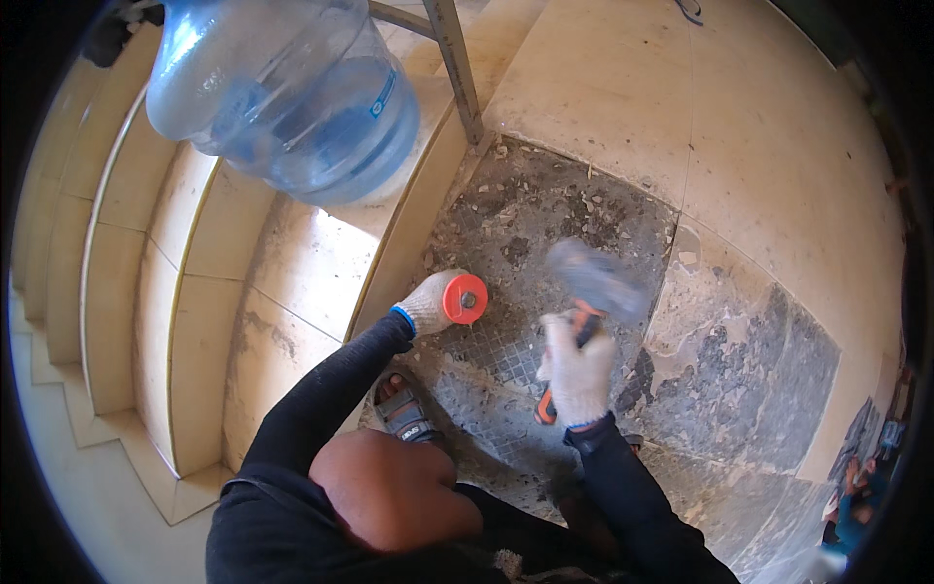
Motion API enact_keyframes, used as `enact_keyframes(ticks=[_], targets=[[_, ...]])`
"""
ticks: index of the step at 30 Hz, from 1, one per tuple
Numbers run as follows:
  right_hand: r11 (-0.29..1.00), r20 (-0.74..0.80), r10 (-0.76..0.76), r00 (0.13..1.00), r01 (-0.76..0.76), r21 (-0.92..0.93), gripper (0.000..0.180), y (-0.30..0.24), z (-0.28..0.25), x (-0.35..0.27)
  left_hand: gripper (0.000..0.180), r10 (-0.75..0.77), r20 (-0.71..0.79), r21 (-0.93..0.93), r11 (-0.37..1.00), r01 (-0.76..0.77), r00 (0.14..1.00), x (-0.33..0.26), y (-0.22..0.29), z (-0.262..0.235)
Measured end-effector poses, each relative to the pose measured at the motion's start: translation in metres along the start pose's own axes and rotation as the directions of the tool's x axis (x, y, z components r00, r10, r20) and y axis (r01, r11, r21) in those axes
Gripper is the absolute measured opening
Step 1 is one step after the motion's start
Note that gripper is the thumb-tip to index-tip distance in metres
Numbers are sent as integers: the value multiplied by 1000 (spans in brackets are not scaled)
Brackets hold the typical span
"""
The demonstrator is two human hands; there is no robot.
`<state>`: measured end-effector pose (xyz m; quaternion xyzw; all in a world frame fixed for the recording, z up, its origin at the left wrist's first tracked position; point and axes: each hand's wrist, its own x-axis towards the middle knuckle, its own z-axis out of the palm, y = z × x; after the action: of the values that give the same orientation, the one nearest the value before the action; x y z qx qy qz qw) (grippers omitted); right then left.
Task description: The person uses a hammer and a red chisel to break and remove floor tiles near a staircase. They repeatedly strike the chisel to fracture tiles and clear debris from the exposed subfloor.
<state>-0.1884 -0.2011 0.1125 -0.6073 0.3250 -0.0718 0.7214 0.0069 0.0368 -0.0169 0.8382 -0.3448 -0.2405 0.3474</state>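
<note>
My left hand, in a white knit glove, is closed round a chisel. From above, its round orange hand guard and the metal striking end in the middle show; the blade is hidden beneath. To the right, my gloved right hand grips a hammer by its orange and black handle. The hammer's head is smeared by motion, raised beyond my right hand and apart from the chisel. Below both hands lies a patch of bare, rough grey floor with broken bits and ridged mortar marks.
Beige tiled steps rise on the left. A large clear blue water bottle stands at the upper left, beside a metal frame leg. Beige floor tiles border the rough patch. My sandalled foot is near the chisel. At the far right, another person is partly visible.
</note>
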Motion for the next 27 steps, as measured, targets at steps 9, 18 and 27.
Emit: enact_keyframes(ticks=[9, 18, 27], targets=[[766, 124, 153, 980, -39, -641, 35, 92, 31, -7, 44, 40, 118, 160, 985, -58, 992, 18, 14, 7], [924, 46, 130, 990, -105, -367, 39, 45, -17, 33, 31, -107, 401, 656, 726, -204, 910, 3, 45, 29], [800, 201, 192, 961, -35, -599, 52, 77, -22, 55, 28, 191, 336, 586, 724, -363, 922, -8, 73, 19]])
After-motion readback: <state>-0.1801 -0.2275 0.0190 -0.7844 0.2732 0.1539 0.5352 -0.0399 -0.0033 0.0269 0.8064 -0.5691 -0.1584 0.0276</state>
